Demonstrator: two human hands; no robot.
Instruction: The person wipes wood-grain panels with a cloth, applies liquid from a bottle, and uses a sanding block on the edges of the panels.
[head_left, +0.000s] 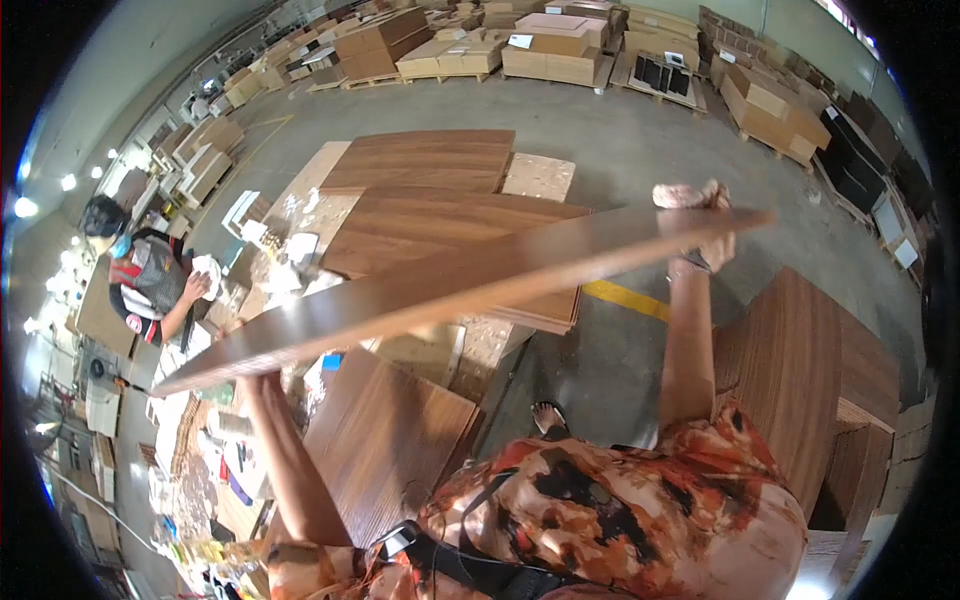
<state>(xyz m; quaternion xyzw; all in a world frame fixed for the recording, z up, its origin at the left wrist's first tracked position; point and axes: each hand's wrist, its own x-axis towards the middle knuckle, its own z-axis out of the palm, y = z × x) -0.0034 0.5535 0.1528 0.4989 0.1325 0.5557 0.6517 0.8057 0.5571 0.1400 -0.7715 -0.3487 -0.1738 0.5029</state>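
I hold a long brown wood-veneer board point(470, 285) raised in front of me, slanting from lower left to upper right. My right hand point(700, 215) grips its far right end, fingers wrapped over the edge. My left hand point(252, 378) supports the board's left end from underneath and is mostly hidden behind it. Below the board lie stacks of similar veneered panels point(425, 225), and another panel point(385, 440) rests near my left arm.
A person in a vest point(150, 275) works at a cluttered bench on the left. A tall stack of veneered boards point(800, 370) stands at my right. Pallets of light boards point(555, 50) line the far side. A yellow floor line point(625, 298) crosses the concrete.
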